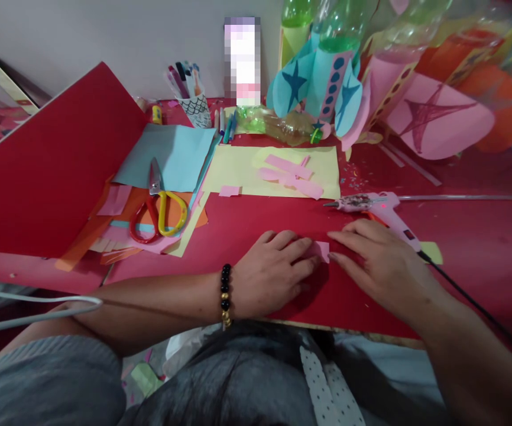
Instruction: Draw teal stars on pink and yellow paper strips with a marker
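My left hand [274, 275] lies palm down on the red tabletop, its fingers resting over a small piece of pink paper [323, 251]. Part of that paper is hidden under the fingers; its right end shows. Across from it, my right hand [373, 257] has thumb and forefinger apart, their tips close by the paper's right edge. Whether they touch it I cannot tell. Just beyond the right hand lies a pink glue gun [384, 204], nozzle pointing left. Pink paper strips [289, 171] rest on a pale yellow sheet [238, 163] farther back.
Scissors [161, 213] lie on stacked coloured paper at left, beside a leaning red board [61, 171]. A pen cup [195, 109] and a lying plastic bottle [282, 124] stand farther back. Decorated bottle rockets [322, 77] crowd the back right. The glue gun's black cable [469, 305] runs right.
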`<state>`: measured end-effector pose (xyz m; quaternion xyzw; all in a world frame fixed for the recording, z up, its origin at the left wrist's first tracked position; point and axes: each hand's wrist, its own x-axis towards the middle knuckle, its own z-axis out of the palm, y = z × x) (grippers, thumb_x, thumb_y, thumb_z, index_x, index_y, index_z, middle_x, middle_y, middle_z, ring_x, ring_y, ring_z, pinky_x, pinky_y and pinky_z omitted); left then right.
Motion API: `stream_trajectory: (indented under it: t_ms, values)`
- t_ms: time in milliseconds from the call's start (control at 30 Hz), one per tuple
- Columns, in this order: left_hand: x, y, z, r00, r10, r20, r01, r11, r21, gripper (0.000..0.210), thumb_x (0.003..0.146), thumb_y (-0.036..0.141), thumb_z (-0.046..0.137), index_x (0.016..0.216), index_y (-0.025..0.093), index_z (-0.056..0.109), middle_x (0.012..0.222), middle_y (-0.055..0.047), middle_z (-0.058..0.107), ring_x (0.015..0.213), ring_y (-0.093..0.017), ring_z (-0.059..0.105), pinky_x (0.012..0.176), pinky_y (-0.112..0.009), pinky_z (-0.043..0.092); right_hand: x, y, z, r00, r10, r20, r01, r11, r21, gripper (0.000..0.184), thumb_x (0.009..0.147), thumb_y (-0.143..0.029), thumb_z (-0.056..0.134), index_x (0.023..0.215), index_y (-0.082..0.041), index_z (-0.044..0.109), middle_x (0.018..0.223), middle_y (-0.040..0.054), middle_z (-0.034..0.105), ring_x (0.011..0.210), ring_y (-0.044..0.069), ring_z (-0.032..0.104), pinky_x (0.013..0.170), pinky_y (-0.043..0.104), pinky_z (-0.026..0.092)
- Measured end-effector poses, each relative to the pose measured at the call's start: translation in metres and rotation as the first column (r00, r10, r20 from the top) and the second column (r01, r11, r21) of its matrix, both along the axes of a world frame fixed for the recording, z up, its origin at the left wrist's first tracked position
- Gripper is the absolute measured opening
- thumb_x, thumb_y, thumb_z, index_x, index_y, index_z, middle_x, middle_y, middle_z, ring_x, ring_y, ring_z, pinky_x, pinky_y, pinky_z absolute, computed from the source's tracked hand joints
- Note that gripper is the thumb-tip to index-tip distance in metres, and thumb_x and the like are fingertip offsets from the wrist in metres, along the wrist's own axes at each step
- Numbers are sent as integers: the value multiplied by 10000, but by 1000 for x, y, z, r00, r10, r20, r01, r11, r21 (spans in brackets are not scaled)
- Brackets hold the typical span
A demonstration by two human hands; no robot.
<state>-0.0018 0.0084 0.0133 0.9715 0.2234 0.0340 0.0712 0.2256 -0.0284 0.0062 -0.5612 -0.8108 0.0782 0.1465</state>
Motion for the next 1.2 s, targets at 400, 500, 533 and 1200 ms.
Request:
stream_trajectory:
  t_ms: [400,500,533,1200]
  values:
    - [3,16,-5,974,120,194,-76,972,-223,332,901,320,593,1191,166,544,1196,-82,601,1075,-216,505,927,-374,427,-16,5,2,986,-17,-164,-2,993,-117,122,787,-98,544,841,-199,503,856,44,583,815,197,530,702,311,418]
    - [5,21,-8,956,147,252,-70,954,-292,295,891,288,610,1151,161,554,1129,-76,624,1027,-210,523,901,-346,431,-21,3,4,969,-66,-238,23,984,-178,163,785,-61,526,846,-207,488,827,17,592,764,165,546,651,272,400]
    - [5,23,-9,948,156,277,-64,947,-314,282,893,289,613,1137,158,558,1109,-73,630,1003,-203,529,883,-332,433,-24,2,5,960,-81,-268,30,981,-192,161,795,-61,523,846,-209,484,810,10,593,740,155,550,638,263,399]
    - [2,24,-5,840,433,327,1,601,-799,213,881,307,580,850,108,649,700,16,573,602,-84,466,540,-203,305,-26,-2,16,687,-329,-648,-27,880,-475,168,863,-254,548,749,-183,649,659,-2,633,617,122,560,573,241,419]
